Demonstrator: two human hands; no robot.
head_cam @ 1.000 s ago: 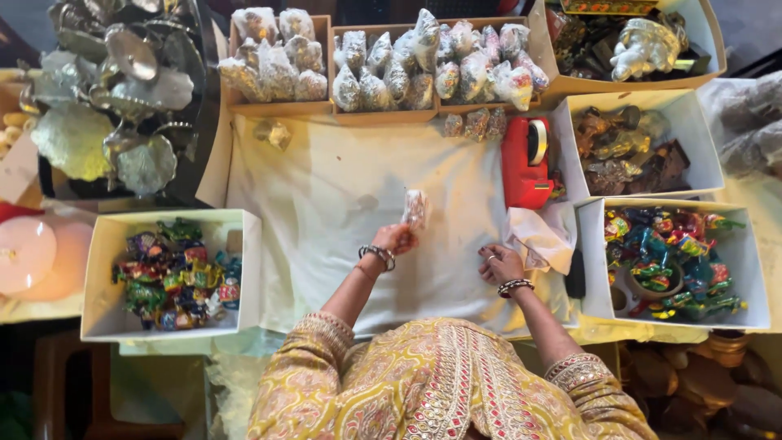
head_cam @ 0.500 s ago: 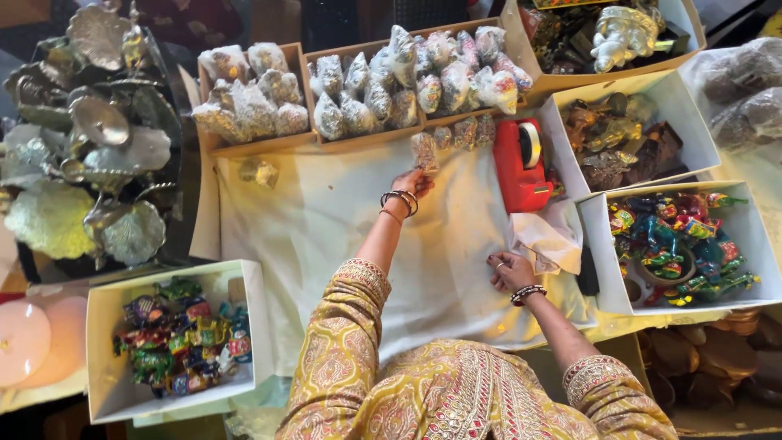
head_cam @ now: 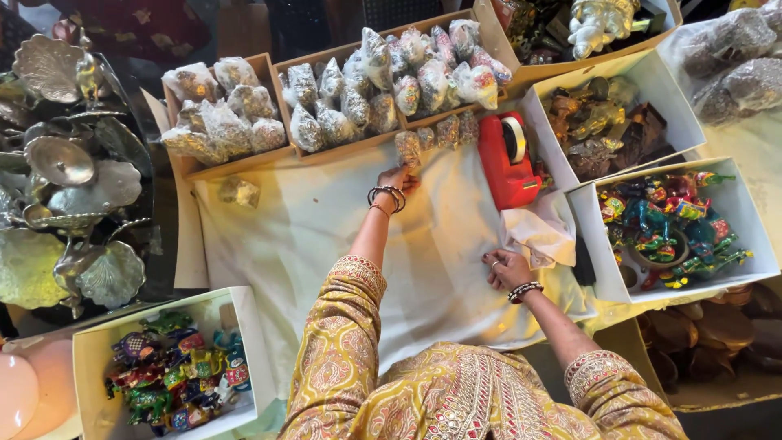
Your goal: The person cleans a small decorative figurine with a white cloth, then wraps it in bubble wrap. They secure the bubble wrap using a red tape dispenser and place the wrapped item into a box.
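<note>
My left hand (head_cam: 400,178) is stretched forward over the white cloth (head_cam: 326,236) and grips a small clear packet of dark glittery pieces (head_cam: 406,149) at the front of the cardboard trays. Other such packets (head_cam: 446,130) lie in a row beside it. My right hand (head_cam: 507,269) rests flat on the cloth near a crumpled white cloth piece (head_cam: 540,234), fingers loosely curled, holding nothing that I can see. A red tape dispenser (head_cam: 507,159) stands between the two hands.
Cardboard trays of wrapped packets (head_cam: 366,81) line the far edge. White boxes of colourful figurines sit at right (head_cam: 676,228) and near left (head_cam: 163,375). Silver leaf-shaped dishes (head_cam: 65,187) pile at left. One loose packet (head_cam: 239,191) lies on the cloth.
My left hand has carried the packet from the middle of the cloth forward to the row by the trays. My right hand stayed on the cloth.
</note>
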